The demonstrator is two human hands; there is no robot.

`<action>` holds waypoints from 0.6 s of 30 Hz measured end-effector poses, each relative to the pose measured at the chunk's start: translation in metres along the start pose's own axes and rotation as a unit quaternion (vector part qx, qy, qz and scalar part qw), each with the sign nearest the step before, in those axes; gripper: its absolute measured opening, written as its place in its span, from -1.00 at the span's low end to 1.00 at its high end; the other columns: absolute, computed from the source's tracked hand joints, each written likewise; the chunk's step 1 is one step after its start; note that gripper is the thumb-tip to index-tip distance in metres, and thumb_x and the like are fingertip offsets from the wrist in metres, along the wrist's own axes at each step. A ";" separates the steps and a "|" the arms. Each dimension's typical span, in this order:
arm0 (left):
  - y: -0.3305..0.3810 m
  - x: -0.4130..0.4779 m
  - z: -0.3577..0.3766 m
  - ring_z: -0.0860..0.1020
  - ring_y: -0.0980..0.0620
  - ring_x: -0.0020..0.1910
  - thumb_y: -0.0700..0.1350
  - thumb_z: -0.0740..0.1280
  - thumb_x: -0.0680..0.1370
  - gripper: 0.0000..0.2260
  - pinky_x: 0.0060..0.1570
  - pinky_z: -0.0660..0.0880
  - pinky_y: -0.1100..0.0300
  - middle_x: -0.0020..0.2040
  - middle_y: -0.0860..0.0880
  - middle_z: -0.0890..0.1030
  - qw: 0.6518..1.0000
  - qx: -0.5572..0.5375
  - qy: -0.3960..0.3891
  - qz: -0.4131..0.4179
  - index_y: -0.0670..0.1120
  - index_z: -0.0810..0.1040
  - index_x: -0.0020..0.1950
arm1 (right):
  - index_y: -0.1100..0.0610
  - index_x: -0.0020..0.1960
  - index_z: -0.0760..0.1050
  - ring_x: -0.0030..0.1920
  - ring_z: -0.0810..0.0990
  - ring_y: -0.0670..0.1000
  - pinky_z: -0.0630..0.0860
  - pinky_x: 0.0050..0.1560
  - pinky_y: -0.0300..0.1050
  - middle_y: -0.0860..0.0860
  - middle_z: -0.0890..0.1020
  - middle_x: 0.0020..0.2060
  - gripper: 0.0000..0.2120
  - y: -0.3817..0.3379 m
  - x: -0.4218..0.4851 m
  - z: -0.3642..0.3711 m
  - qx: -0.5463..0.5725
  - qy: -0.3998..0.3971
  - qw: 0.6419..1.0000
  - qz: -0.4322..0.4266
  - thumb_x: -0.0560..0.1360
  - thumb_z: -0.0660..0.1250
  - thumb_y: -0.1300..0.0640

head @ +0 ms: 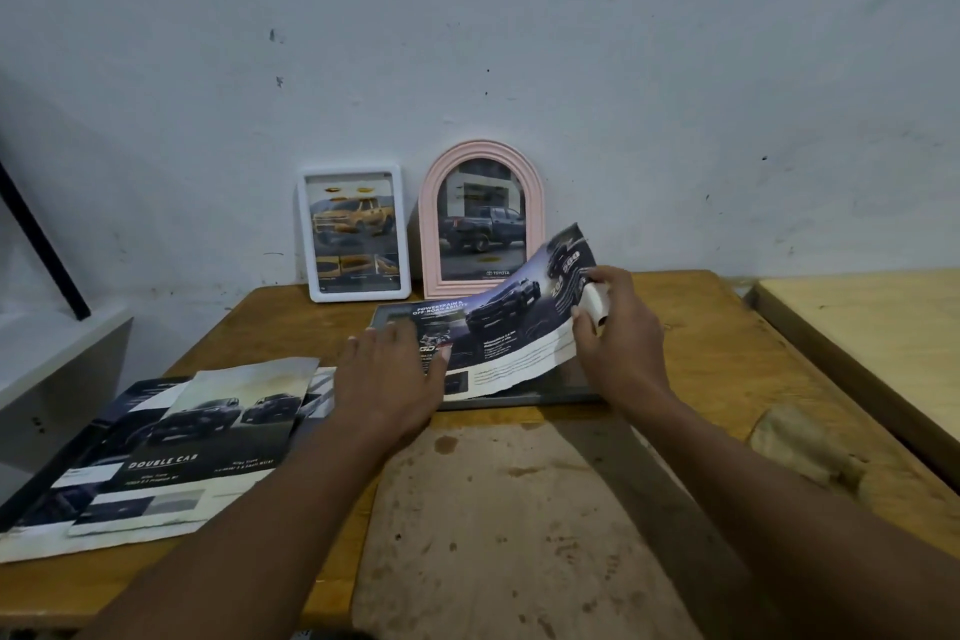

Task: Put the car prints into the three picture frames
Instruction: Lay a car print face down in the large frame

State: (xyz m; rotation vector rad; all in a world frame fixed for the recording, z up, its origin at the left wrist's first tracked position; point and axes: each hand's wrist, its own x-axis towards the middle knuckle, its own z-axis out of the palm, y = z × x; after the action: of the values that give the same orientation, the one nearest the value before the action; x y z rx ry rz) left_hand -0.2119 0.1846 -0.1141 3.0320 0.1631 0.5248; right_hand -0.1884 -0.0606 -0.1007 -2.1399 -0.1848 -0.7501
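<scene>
Car print (498,327), "POWERTRAIN & OFF-ROAD ABILITY"

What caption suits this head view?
Both hands lay a car print on the dark frame; two frames already filled.

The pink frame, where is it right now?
The pink frame stands upright against the wall at the table's far edge, just right of the white frame.

Dim room, scuffed pale wall (519,26).
A stained wooden surface (727,353) abuts it; a white shelf (57,353) sits left.
</scene>
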 end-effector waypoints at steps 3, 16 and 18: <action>0.034 0.006 0.000 0.40 -0.09 0.40 0.25 0.10 0.64 -0.48 0.38 0.34 -0.06 0.46 -0.07 0.44 0.994 -0.065 0.012 0.085 0.00 0.34 0.51 | -0.11 0.27 0.33 -0.23 0.55 0.01 0.55 -0.08 0.25 -0.07 0.57 -0.03 -0.59 0.023 0.015 -0.031 -0.009 0.017 1.000 -0.017 0.52 0.38 0.14; 0.214 0.023 0.036 0.48 -0.05 0.25 0.21 0.11 0.65 -0.61 0.23 0.41 0.00 0.23 0.02 0.57 0.930 -0.114 -0.131 0.323 0.04 0.53 0.30 | -0.10 0.27 0.37 0.11 0.56 0.18 0.49 0.10 0.16 0.09 0.61 0.17 -0.51 0.172 0.045 -0.156 -0.218 -0.043 0.959 0.174 0.43 0.50 -0.06; 0.227 0.029 0.036 0.49 -0.06 0.18 0.21 0.11 0.65 -0.62 0.16 0.44 -0.01 0.17 0.00 0.57 0.929 -0.104 -0.153 0.319 0.01 0.54 0.22 | -0.09 0.36 0.35 0.32 0.38 0.21 0.35 0.20 0.18 0.09 0.48 0.33 -0.43 0.184 0.046 -0.162 -0.304 -0.054 0.931 0.193 0.43 0.46 -0.16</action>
State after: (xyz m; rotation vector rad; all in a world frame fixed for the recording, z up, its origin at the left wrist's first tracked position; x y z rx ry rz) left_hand -0.1513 -0.0390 -0.1209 2.8471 -0.8575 0.0673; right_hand -0.1546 -0.3066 -0.1218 -2.6842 0.4637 -0.4906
